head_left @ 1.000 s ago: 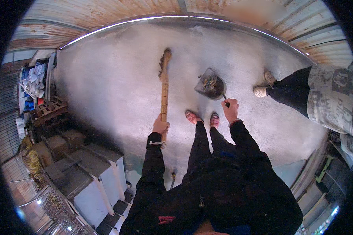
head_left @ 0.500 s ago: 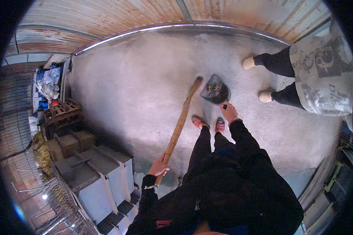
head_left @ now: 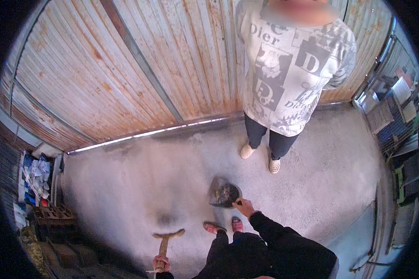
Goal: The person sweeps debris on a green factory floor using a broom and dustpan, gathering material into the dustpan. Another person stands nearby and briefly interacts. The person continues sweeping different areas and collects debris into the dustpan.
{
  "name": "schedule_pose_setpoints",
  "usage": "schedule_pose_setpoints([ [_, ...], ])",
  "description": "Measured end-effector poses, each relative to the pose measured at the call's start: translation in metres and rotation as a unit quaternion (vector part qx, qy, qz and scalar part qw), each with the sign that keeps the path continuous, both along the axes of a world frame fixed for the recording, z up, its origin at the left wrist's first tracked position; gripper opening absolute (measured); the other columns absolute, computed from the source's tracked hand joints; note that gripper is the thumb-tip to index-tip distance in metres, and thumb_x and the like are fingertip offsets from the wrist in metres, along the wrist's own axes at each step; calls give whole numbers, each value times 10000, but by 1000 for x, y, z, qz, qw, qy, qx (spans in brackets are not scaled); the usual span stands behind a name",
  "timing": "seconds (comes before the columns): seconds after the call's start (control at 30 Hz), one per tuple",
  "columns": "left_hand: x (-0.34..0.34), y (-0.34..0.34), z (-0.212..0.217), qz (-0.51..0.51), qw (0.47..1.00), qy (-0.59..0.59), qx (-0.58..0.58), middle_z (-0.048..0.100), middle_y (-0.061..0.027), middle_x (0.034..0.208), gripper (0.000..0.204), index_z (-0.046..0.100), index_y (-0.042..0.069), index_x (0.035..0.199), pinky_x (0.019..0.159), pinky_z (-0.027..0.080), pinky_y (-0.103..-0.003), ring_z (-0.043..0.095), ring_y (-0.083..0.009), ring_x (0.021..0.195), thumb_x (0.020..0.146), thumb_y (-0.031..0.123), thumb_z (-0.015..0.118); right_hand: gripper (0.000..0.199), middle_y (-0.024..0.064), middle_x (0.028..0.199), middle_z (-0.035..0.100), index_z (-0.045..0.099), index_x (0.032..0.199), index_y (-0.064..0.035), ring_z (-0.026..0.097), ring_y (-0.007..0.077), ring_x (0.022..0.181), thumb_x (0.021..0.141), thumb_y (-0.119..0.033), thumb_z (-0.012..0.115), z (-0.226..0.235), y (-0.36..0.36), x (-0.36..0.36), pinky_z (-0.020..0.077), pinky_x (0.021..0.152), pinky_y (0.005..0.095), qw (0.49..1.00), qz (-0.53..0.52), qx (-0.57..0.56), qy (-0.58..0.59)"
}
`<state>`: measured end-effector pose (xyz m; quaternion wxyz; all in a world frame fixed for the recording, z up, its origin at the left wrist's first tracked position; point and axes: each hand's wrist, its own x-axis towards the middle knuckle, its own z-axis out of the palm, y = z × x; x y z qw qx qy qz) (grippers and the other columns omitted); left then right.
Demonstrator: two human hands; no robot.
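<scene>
A dark dustpan with a small heap of mixed litter in it is just beyond my feet. My right hand is closed round its handle. At the lower left, my left hand grips the yellow-brown handle of a broom. The broom's narrow curved head points away from me, and a dark shadow lies on the floor past it. From here the handle looks short, pointing nearly toward me. My pink slippers stand between broom and dustpan.
A person in a white and grey patterned top stands facing me beyond the dustpan. Rusty corrugated sheeting walls the far side. A wooden pallet and heaped bags line the left; racks and crates line the right.
My view has tilted up, bringing the person's upper body into sight. The broom has swung left, away from the dustpan. My right hand still holds the dustpan.
</scene>
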<state>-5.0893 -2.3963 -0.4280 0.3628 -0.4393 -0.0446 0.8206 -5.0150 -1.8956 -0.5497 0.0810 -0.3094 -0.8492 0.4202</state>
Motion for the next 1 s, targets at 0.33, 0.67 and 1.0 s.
schedule_pose_setpoints([
  [0.33, -28, -17, -66, -134, 977, 156, -48, 480, 11, 520, 58, 467, 57, 652, 521, 467, -271, 499, -104, 494, 684, 101, 486, 330, 147, 669, 591, 570, 749, -80, 583, 294, 647, 703, -405, 600, -6, -22, 51, 451, 586, 379, 996, -75, -51, 22],
  [0.67, -141, 60, -19, -168, 985, -31, -22, 465, -77, 602, 61, 411, -15, 743, 492, 448, -242, 474, -147, 505, 728, 4, 468, 283, 138, 634, 577, 579, 752, 12, 553, 202, 557, 735, -270, 590, 22, -108, 55, 441, 546, 315, 941, -299, -122, 100],
  [1.0, -189, 155, 55, -379, 922, -70, 27, 398, -34, 573, 163, 368, -48, 895, 490, 453, -222, 443, -109, 492, 756, 12, 428, 204, 62, 565, 523, 528, 706, -20, 502, 119, 469, 765, -208, 580, 47, -144, 122, 409, 417, 250, 710, -615, -283, 196],
])
